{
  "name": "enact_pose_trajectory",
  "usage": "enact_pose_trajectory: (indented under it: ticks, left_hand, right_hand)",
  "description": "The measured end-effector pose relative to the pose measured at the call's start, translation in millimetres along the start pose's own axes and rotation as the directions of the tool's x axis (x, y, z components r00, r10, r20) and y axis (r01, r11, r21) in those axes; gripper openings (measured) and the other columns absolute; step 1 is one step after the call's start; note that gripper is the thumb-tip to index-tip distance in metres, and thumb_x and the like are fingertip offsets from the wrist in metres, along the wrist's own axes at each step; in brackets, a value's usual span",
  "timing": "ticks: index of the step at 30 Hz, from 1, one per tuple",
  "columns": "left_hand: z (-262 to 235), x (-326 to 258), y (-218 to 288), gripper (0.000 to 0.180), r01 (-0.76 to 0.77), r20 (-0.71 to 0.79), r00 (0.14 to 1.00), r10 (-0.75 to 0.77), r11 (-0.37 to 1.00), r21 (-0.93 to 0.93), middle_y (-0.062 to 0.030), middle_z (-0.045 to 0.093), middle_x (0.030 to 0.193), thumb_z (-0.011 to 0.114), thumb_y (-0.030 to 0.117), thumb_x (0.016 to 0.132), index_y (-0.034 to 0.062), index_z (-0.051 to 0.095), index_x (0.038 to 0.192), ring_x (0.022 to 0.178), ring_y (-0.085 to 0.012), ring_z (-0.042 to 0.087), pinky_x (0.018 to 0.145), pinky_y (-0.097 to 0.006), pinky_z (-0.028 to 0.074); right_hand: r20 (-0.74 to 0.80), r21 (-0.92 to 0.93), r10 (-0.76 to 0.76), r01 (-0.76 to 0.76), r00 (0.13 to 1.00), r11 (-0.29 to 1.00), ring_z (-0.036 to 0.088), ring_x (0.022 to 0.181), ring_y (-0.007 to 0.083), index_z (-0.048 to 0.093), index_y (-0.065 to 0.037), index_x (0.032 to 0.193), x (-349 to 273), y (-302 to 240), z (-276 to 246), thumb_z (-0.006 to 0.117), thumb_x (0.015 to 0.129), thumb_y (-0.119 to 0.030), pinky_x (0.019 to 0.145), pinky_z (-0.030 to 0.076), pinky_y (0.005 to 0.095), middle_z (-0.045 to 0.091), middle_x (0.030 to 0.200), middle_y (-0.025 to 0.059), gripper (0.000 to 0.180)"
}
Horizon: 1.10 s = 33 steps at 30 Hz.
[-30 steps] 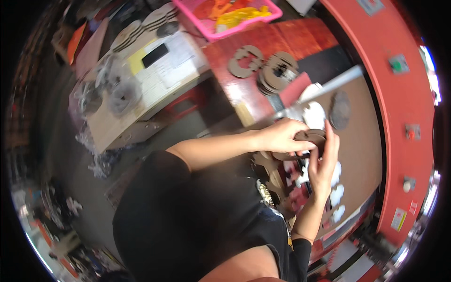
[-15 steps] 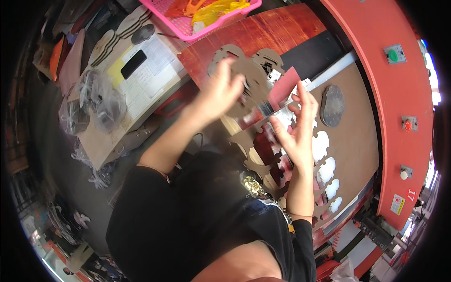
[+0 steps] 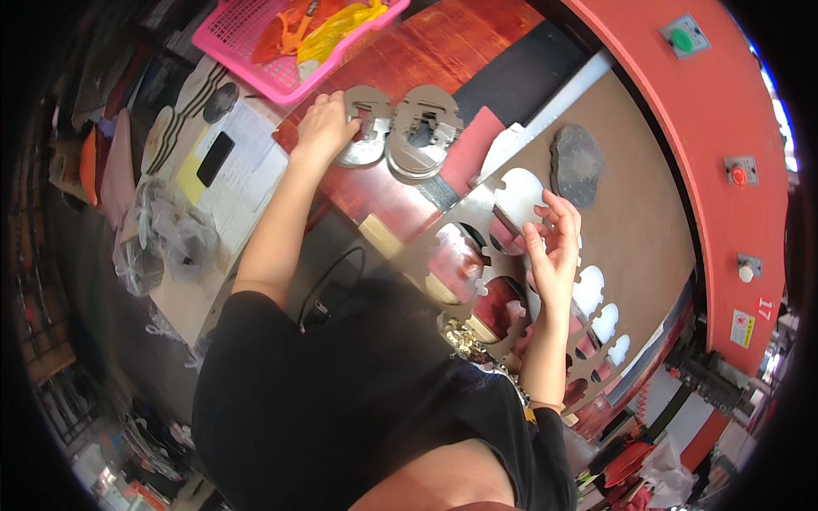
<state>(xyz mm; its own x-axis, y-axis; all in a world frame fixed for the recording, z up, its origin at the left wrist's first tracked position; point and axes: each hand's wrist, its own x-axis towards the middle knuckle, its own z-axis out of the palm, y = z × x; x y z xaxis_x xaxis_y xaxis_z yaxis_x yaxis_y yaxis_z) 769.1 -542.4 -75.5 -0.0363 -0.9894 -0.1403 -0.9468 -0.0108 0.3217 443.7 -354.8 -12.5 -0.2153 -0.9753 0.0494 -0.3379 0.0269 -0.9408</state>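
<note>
My left hand point(image 3: 325, 129) is at the left of two stacks of round, notched, grey plates, its fingers over the outer rim and its thumb on the inner side of the top plate point(image 3: 368, 152). Beside it stands the second stack point(image 3: 423, 136), with dark slots in its middle. My right hand point(image 3: 555, 247) hovers over or lightly touches a sheet with rows of round cut-outs point(image 3: 464, 220); its thumb and fingers are apart and nothing shows between them. Through the holes, white and dark red surfaces show. Contact under the right fingertips is hard to make out.
A dark, wavy-edged slab point(image 3: 578, 166) lies on the brown bed beneath the red machine frame point(image 3: 656, 102), which carries buttons. A pink basket point(image 3: 285, 89) with bags stands at the back left. Papers and a phone point(image 3: 216, 159) lie on the left table, by clear bags point(image 3: 175, 230).
My left hand has moved left with a round plate, from over the sheet to the left stack. My right hand stays over the sheet. The whole view has turned slightly.
</note>
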Motion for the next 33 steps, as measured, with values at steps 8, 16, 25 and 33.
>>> enact_pose_trajectory:
  ticks: [8,16,25,33]
  left_hand:
    - [2.2,11.1,-11.8,0.07,-0.125,-0.087,0.987,0.135,0.987,0.104,-0.0229,0.058,0.123,0.08,0.021,0.073,-0.0025,0.048,0.13,0.115,-0.0383,0.058,0.096,-0.044,0.048]
    - [-54.8,-30.6,60.5,0.039,-0.491,-0.426,0.784,0.452,0.871,0.022,-0.0183,0.063,0.114,0.065,0.003,0.084,0.002,0.058,0.123,0.106,-0.0358,0.061,0.09,-0.042,0.05]
    - [59.8,-38.8,205.6,0.04,-0.851,-0.139,0.521,0.842,0.499,-0.166,-0.0155,0.058,0.131,0.067,0.016,0.087,0.0004,0.06,0.123,0.121,-0.0315,0.056,0.1,-0.041,0.046]
    - [74.5,-75.3,189.3,0.044,-0.852,-0.335,0.524,0.783,0.477,-0.217,-0.0171,0.059,0.129,0.069,0.012,0.083,-0.0019,0.06,0.123,0.12,-0.0329,0.056,0.103,-0.042,0.044]
  right_hand:
    - [-0.312,0.055,0.034,-0.017,0.95,0.998,0.058,0.103,0.0128,0.06,0.001,0.121,15.0,30.8,-71.3,0.064,0.09,-0.001,0.088,0.05,0.026,0.055,0.119,0.0073,0.031]
    - [-0.45,0.009,0.089,-0.096,0.888,0.995,0.058,0.106,0.014,0.059,0.0,0.124,18.7,64.4,-105.2,0.067,0.09,-0.008,0.091,0.049,0.0267,0.055,0.124,0.0085,0.036]
    - [-0.127,-0.608,-0.144,0.038,0.981,0.793,0.035,0.134,0.0437,0.048,-0.012,0.14,89.7,61.6,-47.5,0.086,0.062,-0.042,0.109,0.037,0.0485,0.027,0.147,0.0282,0.092]
    - [-0.158,-0.52,-0.148,0.045,0.976,0.853,0.036,0.132,0.0428,0.053,-0.01,0.137,74.5,62.3,-39.0,0.086,0.057,-0.037,0.106,0.039,0.0477,0.031,0.143,0.0251,0.09]
